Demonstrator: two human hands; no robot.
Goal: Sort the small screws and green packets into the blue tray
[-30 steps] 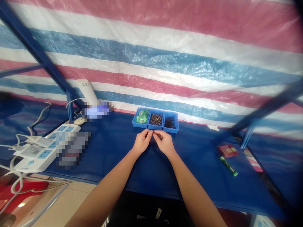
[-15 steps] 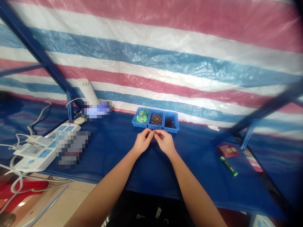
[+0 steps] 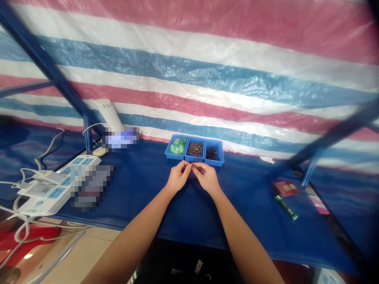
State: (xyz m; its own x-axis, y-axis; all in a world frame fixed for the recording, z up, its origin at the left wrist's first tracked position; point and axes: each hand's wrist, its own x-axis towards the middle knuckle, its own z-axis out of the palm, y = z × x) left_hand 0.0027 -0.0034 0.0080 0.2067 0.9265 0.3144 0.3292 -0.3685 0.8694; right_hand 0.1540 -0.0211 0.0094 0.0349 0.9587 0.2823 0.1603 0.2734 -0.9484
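Two hands (image 3: 178, 176) (image 3: 206, 180) pinch a tiny piece (image 3: 193, 166) near bins (image 3: 214, 162), well inside table (image 3: 251, 197) edges.

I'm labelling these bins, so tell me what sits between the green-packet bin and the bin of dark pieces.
The head view shows the middle blue bin between them, holding small brassy-and-dark pieces.

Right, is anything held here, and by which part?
A tiny piece seems held where the left hand and right hand meet; it's too small to tell what it is or which part is gripped.
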